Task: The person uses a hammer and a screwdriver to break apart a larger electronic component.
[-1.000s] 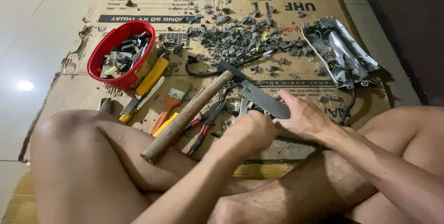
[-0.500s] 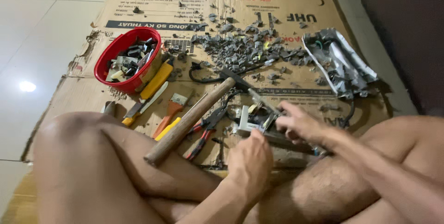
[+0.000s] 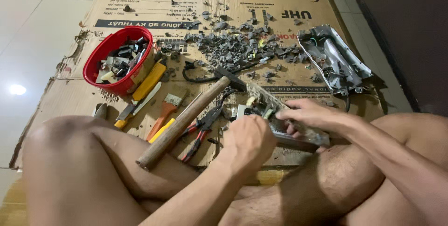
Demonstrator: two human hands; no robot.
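At the far left a red bowl (image 3: 117, 60) sits on the flattened cardboard sheet (image 3: 70, 96), filled with small dark and pale scrap pieces. Just right of it, nearer the person, lie a yellow-handled blade tool (image 3: 142, 90), an orange-handled paintbrush (image 3: 164, 111) and a short yellow handle beside it. A hammer (image 3: 186, 118) with a long wooden handle lies slantwise across the cardboard, its dark head far and to the right, its handle end resting near the person's raised left knee. Red-handled pliers (image 3: 201, 130) lie just right of the handle. Next comes the left hand (image 3: 248, 143), curled into a tight fist, knuckles up, closed around something small that its fingers hide; it presses against the near end of a long circuit board (image 3: 280, 114) studded with components. The board lies in the middle of the scene, slanting from the hammer head down toward the person's right thigh, on top of a dark flat bar. The right hand (image 3: 310, 116) lies over the board's right part, fingers half bent and spread along its edge, pinning it down. Beyond the hands, a pile of grey broken bits (image 3: 242, 48) is scattered over the far cardboard. At the far right rests a bent grey metal casing (image 3: 333, 62) with wires inside.
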